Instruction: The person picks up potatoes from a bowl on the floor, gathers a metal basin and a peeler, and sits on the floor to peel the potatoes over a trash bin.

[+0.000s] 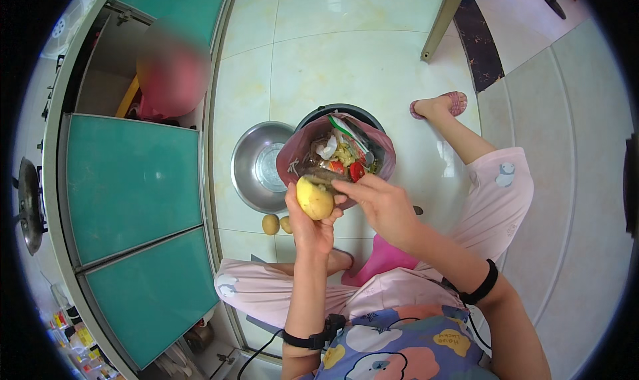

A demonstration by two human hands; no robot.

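My left hand (312, 235) holds a partly peeled yellow potato (315, 202) over the near rim of a bin. In my right hand (387, 202) is a knife (324, 176); its blurred blade lies against the potato's upper end. Directly beyond the potato stands the dark round bin (339, 106), lined with a pink plastic bag (294, 155). Peelings (344, 152) and wrappers fill part of the bag. Two brown potatoes (270, 224) rest on the floor to the left, one partly hidden by my left hand.
A stainless steel basin (247, 165) stands left of the bin, partly covered by the bag. Green cabinet doors (135, 190) line the left side, with one compartment open. My legs spread either side of a pink stool (384, 260). A metal leg (444, 20) stands at upper right.
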